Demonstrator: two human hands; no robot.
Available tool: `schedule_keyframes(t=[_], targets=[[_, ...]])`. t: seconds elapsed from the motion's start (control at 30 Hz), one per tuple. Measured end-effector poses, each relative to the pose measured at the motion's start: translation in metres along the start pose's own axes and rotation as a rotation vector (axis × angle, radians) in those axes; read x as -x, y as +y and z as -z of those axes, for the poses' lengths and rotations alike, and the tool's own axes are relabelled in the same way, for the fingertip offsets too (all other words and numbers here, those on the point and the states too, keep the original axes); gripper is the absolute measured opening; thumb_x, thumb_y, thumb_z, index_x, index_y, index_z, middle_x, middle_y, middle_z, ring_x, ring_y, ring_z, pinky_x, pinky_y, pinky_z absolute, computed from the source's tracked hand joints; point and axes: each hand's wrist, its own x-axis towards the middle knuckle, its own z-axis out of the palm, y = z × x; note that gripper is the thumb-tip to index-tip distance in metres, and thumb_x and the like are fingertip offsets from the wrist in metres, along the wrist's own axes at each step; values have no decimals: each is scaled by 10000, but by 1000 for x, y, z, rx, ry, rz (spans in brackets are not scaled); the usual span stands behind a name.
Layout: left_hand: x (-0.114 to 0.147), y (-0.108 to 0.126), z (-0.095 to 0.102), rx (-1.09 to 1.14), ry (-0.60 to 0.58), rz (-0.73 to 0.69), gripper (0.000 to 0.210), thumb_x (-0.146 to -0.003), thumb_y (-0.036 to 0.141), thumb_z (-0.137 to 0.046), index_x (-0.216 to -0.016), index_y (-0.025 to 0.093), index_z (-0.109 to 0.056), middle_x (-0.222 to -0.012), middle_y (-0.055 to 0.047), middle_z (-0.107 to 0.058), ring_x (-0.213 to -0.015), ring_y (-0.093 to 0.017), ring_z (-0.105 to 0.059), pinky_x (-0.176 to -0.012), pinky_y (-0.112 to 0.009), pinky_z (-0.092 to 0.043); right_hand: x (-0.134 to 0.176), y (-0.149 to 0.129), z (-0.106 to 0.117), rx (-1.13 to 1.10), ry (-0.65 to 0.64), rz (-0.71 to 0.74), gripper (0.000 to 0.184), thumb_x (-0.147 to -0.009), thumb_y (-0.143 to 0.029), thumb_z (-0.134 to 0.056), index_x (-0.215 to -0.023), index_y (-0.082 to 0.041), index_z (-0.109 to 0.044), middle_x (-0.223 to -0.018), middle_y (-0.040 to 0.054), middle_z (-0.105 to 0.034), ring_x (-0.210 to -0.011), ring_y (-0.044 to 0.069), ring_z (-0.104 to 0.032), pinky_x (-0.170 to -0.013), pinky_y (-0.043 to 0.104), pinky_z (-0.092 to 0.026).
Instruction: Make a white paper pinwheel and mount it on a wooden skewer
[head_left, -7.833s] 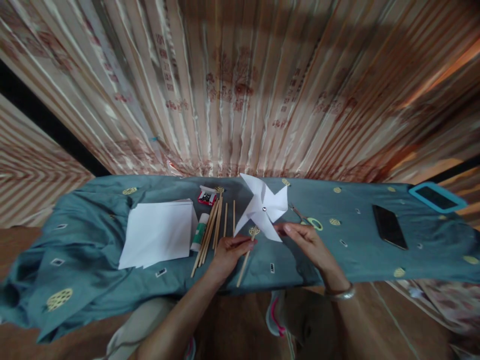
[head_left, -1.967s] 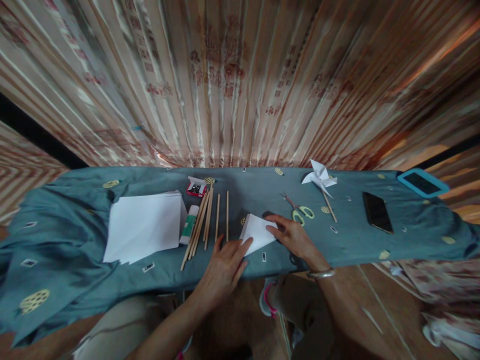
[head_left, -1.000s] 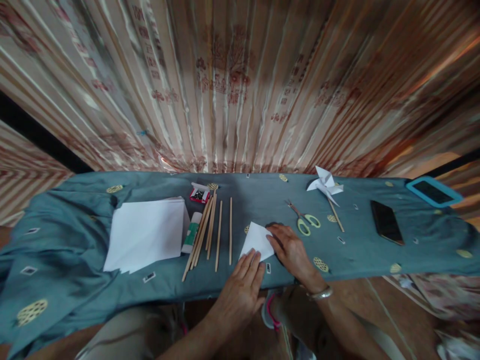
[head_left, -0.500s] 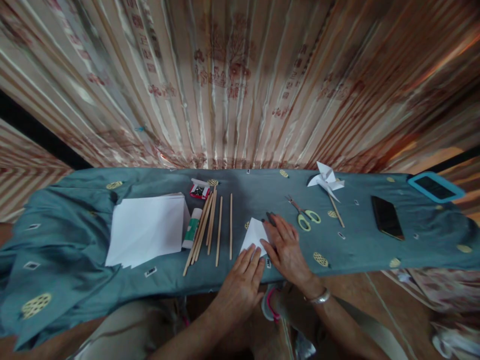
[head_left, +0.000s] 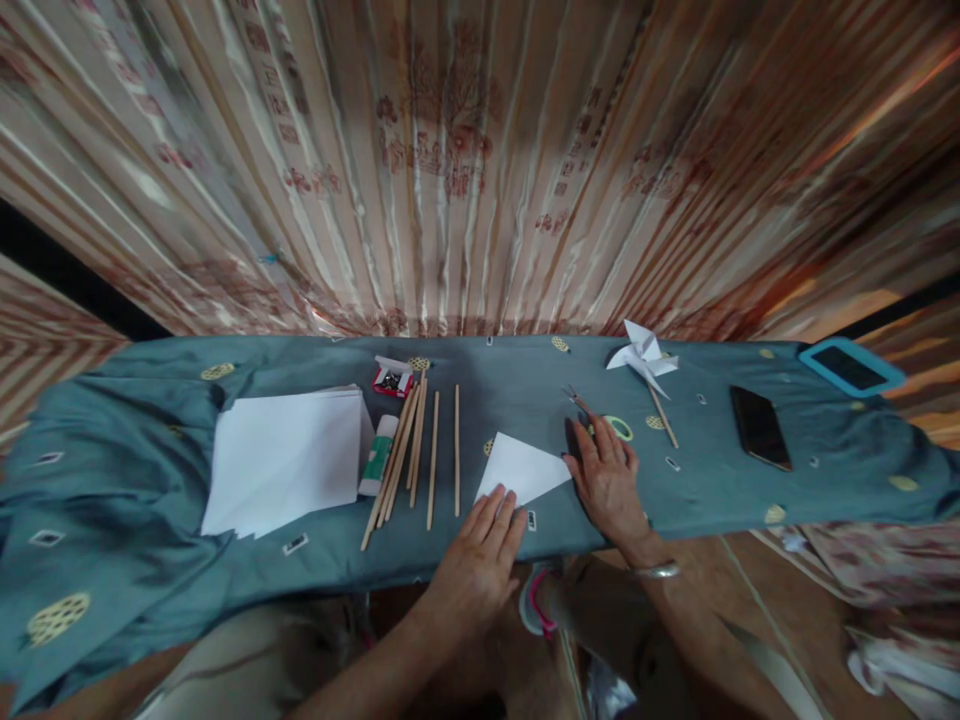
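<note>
A folded piece of white paper (head_left: 523, 466) lies on the cloth in front of me, with a point towards the right. My left hand (head_left: 484, 545) rests on its lower left corner, fingers stretched flat. My right hand (head_left: 609, 482) is beside the paper's right tip, fingers extended over the handles of the scissors (head_left: 621, 428). The hand covers part of the green handles, so whether it touches them is hard to tell. The scissors' blades point away from me.
Left lie several wooden sticks (head_left: 434, 460), a glue stick (head_left: 379, 455), a stack of white paper (head_left: 285, 460) and a small open red-and-white box (head_left: 393, 378). Right are a paper pinwheel (head_left: 645, 358), a phone (head_left: 760, 427) and a blue-framed tablet (head_left: 853, 366). A curtain (head_left: 450, 230) hangs behind.
My right hand has left the paper and moved right, over the scissors' handles. More of the paper shows, stretching out to its right tip. My left hand stays on the paper.
</note>
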Motion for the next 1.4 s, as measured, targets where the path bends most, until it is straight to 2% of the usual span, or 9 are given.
schedule_keyframes(t=[0.13,0.27,0.47,0.63,0.83,0.93,1.03,1.17,1.4], targets=[[1,0,-2,-10,8,-3,678,-878,339,-617,-1432,36,-369,-1510,-257,-386,-1446,-387,-269,-1125,-524,-352,-1,9,6,-72,15,-3,406,-999,-273,-370,-1321,-105,-550,-1406,226,-527,-1299,329,-490,-992,507,-434],[-1,0,1,0,0,5,612,-895,261,-567,-1431,42,-369,-1501,-247,-406,-1445,-366,-293,-1120,-522,-353,0,13,12,-285,21,-10,400,-1002,-337,-372,-1258,-120,-590,-1199,187,-662,-1115,280,-611,-934,441,-515],[-12,1,18,57,-24,78,635,-844,285,-661,-1385,49,-427,-1421,-212,-515,-1352,-353,-435,-1106,-483,-376,-1,7,16,-338,-22,3,411,-995,-427,-388,-1163,-160,-653,-1103,157,-710,-1055,282,-643,-927,450,-524],[-24,1,32,91,-74,129,651,-812,349,-704,-1358,95,-457,-1347,-186,-552,-1272,-347,-479,-1036,-490,-418,-10,3,21,-382,-87,-74,502,-965,-530,-402,-1043,-138,-706,-1016,165,-742,-942,290,-690,-850,420,-539],[-29,1,38,98,-98,138,648,-811,365,-707,-1349,96,-468,-1297,-176,-550,-1246,-350,-456,-998,-494,-427,-26,11,33,-710,-351,-328,473,-830,-621,-562,-784,-186,-743,-674,48,-720,-575,190,-645,-539,290,-460],[-29,0,38,98,-88,133,633,-814,384,-700,-1349,133,-471,-1288,-157,-546,-1235,-348,-445,-974,-496,-432,-28,14,31,-997,-406,-432,460,-691,-622,-706,-798,-176,-738,-690,41,-729,-596,179,-645,-544,280,-472],[-30,-1,39,107,-92,122,638,-804,406,-704,-1342,146,-479,-1272,-150,-547,-1220,-353,-442,-957,-503,-436,-25,9,30,-1201,-377,-516,488,-600,-567,-797,-877,-171,-724,-737,41,-738,-649,182,-664,-597,296,-515],[-31,0,40,103,-90,118,635,-803,418,-701,-1334,144,-486,-1265,-153,-545,-1206,-353,-445,-945,-507,-438,-17,-12,39,-1193,-288,-469,432,-631,-484,-814,-928,-187,-714,-908,65,-752,-775,201,-685,-694,322,-549],[-28,-1,36,91,-58,111,649,-797,423,-708,-1346,168,-473,-1276,-142,-536,-1215,-343,-443,-952,-501,-433,-4,-38,53,-1228,-224,-331,388,-737,-420,-764,-1051,-211,-670,-986,61,-745,-882,210,-698,-820,352,-570]])
